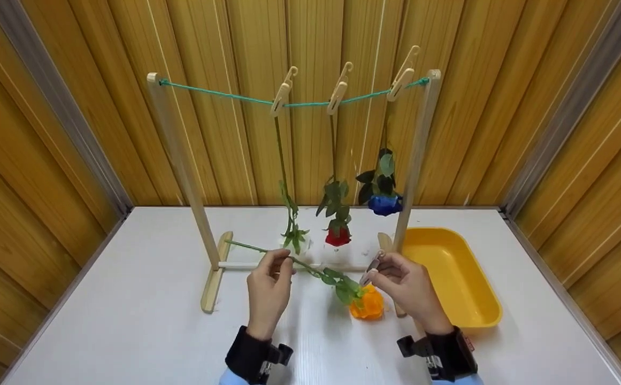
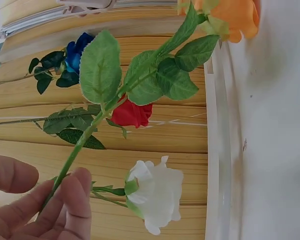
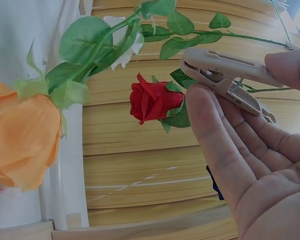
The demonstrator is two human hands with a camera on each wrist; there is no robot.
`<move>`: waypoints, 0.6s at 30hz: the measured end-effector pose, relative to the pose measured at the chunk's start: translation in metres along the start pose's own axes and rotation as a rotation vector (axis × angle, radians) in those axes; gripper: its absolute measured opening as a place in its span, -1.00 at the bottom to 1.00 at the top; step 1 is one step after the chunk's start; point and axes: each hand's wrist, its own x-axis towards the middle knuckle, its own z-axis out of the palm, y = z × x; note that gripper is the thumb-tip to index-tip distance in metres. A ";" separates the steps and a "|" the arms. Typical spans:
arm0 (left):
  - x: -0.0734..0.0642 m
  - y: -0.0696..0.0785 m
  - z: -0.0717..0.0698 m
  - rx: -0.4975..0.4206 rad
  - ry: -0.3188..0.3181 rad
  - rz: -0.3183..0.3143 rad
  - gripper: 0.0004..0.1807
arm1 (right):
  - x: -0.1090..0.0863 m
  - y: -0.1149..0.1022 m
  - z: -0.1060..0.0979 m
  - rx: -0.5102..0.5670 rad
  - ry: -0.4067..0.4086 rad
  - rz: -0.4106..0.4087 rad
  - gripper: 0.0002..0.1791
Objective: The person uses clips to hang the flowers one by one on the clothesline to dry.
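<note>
My left hand (image 1: 271, 289) holds an orange artificial rose (image 1: 367, 303) by its green stem (image 2: 72, 155), bloom low and to the right. In my right hand (image 1: 409, 286) is a beige clothespin (image 3: 225, 75), pinched between thumb and fingers close beside the orange bloom. Behind the hands a teal cord (image 1: 224, 95) spans a wooden frame. From it three roses hang upside down on clothespins: a white rose (image 2: 157, 195), a red rose (image 1: 337, 235) and a blue rose (image 1: 385, 204). The white bloom is faint against the table in the head view.
A yellow basin (image 1: 495, 305) stands to the right of the frame, beside its right post (image 1: 420, 144). The left post (image 1: 182, 166) rises from a wooden foot (image 1: 212, 294) on the white table (image 1: 128, 299). Wood-patterned panels (image 1: 246, 32) enclose the back and sides.
</note>
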 end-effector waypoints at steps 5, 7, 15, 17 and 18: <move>0.003 0.005 0.005 0.000 0.057 0.161 -0.93 | 0.000 0.002 0.008 -0.009 -0.033 -0.036 -0.77; 0.005 0.008 0.007 -0.002 0.071 0.203 -0.94 | 0.001 0.003 0.011 -0.011 -0.051 -0.059 -0.76; 0.017 0.024 0.008 0.010 0.025 0.295 -0.88 | 0.013 -0.006 0.016 -0.022 -0.082 -0.140 -0.76; 0.020 0.028 0.007 0.019 -0.004 0.309 -0.88 | 0.019 -0.011 0.014 -0.034 -0.087 -0.161 -0.77; 0.021 0.030 0.007 0.023 -0.019 0.318 -0.88 | 0.021 -0.013 0.014 -0.040 -0.090 -0.167 -0.77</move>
